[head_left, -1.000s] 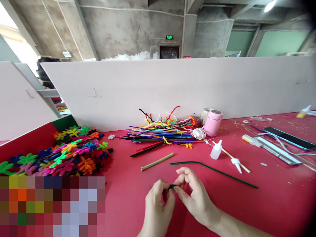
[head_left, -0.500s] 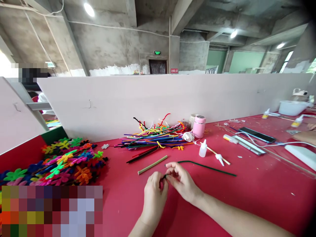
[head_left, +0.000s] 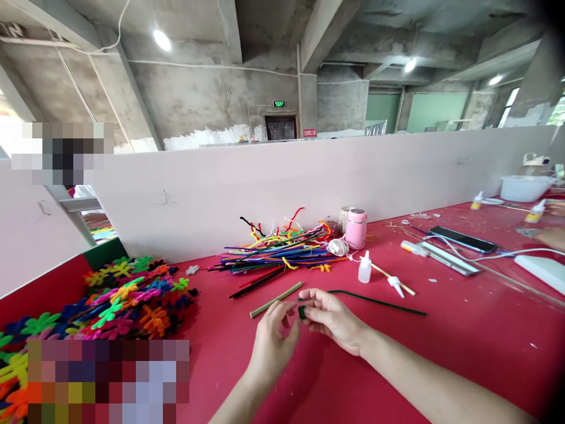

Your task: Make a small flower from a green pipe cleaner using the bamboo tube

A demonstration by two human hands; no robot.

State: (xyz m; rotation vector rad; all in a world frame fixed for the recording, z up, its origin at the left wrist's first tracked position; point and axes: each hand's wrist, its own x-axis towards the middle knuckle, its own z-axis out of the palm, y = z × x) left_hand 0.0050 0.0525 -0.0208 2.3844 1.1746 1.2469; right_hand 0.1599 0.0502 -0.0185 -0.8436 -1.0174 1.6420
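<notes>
My right hand (head_left: 335, 321) pinches a dark green pipe cleaner (head_left: 382, 302) between thumb and fingers. Its bent or coiled end (head_left: 302, 312) shows as a small dark green lump at the fingertips, while the long tail stretches off to the right over the table. Just left of that lump is my left hand (head_left: 270, 341), thumb and fingers apart and nothing visibly in them. Behind my left fingers lies a pale green stick (head_left: 276, 300), with the right fingertips close to its far end.
A heap of coloured pipe cleaners (head_left: 273, 250) lies against the white partition (head_left: 256, 182), beside a pink canister (head_left: 355, 229). A glue bottle (head_left: 364, 268) stands nearby. Pipe-cleaner flowers (head_left: 128, 294) pile up at left. A phone (head_left: 462, 239) lies right; another person's hand (head_left: 554, 235) is at the edge.
My left fingers have let go of the dark green pipe cleaner and drawn slightly left. Its end now shows at my right fingertips. The whole view has shifted a little.
</notes>
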